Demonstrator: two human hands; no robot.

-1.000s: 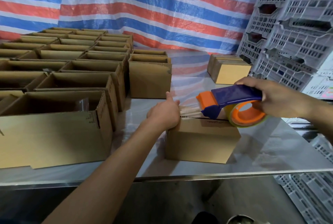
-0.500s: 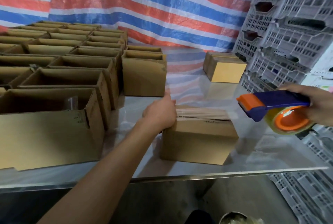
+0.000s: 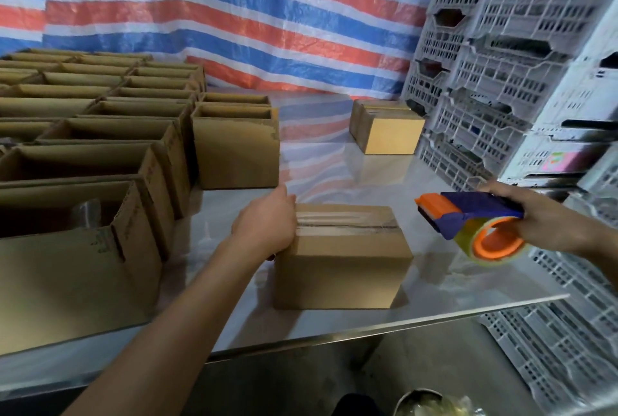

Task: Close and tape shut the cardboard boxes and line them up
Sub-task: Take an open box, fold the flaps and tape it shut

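A small closed cardboard box (image 3: pixel 344 265) stands near the front edge of the steel table (image 3: pixel 434 288), with clear tape along its top seam. My left hand (image 3: pixel 267 225) grips the box's left end, fingers curled over the edge. To the right of the box, in the air and apart from it, my right hand (image 3: pixel 548 225) holds a blue and orange tape dispenser (image 3: pixel 475 225) with a roll of clear tape. Another closed box (image 3: pixel 388 128) sits at the back right. Several open boxes (image 3: pixel 110 134) stand in rows on the left.
Stacked white plastic crates (image 3: pixel 515 64) line the right side, close to the table's edge. A striped tarp (image 3: pixel 250 7) hangs behind. More crates (image 3: pixel 561 332) lie low at the right, below table level. An open box (image 3: pixel 237 151) stands just behind my left hand.
My right hand has drawn the tape dispenser off the box top and away to the right. The tape now lies along the seam. My left hand stays on the box's left end.
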